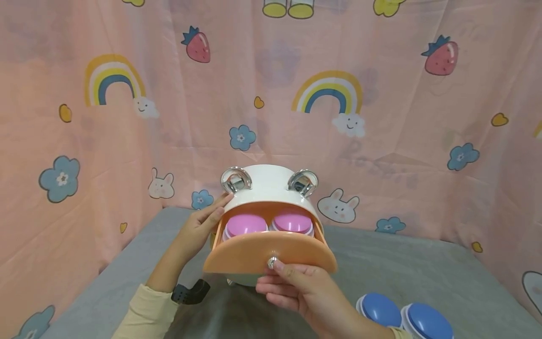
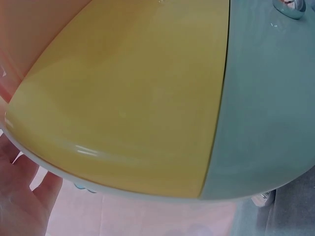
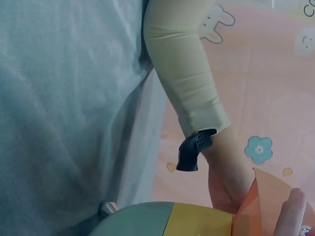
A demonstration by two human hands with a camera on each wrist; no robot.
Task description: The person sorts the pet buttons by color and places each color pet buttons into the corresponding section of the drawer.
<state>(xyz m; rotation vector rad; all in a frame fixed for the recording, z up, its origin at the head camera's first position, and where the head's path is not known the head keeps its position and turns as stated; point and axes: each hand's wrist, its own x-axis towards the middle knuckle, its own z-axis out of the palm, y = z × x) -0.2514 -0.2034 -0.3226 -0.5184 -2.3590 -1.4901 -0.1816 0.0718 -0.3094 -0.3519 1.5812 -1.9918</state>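
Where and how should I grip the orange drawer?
Probably by the silver knob, pinched from the front: it juts out midway along the broad front of the orange drawer, and the right hand pinches it. The left hand, at the left of the box, may help steady it.

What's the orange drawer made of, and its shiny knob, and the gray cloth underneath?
The orange drawer seems to be smooth plastic, evenly colored with a soft sheen. The knob has mirror-like glints, so probably metal or chrome-coated plastic. The gray cloth looks like soft, matte fabric: it shows folds.
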